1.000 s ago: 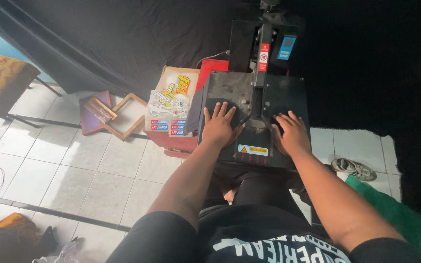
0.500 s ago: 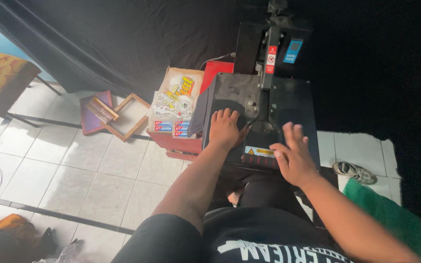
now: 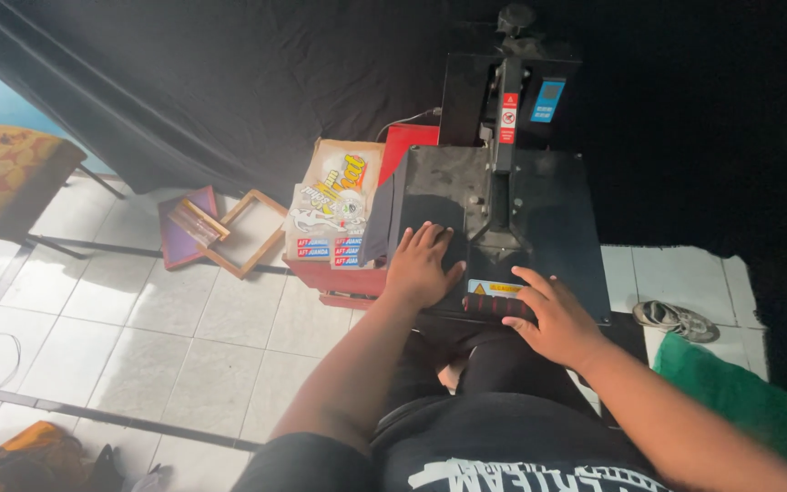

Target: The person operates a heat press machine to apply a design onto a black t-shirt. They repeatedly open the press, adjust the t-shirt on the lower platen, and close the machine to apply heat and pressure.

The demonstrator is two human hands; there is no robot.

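**Heat press ahead, boxes and frames to the left**

Straight ahead, heat press (image 3: 503, 228), left hand (image 3: 423, 266) on its top plate, right hand (image 3: 553, 319) at handle (image 3: 499, 306) on near edge. Just left, stack of printed cartons (image 3: 339, 210) atop crate (image 3: 339, 278). Farther left on floor (image 3: 138, 328), wooden frames (image 3: 220, 232), then stool (image 3: 6, 178). Right of press, shoe (image 3: 676, 319).

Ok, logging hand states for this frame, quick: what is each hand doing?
Left hand: open, flat on the heat press plate, holding nothing.
Right hand: fingers curled at the press handle grip; a full grasp cannot be told.
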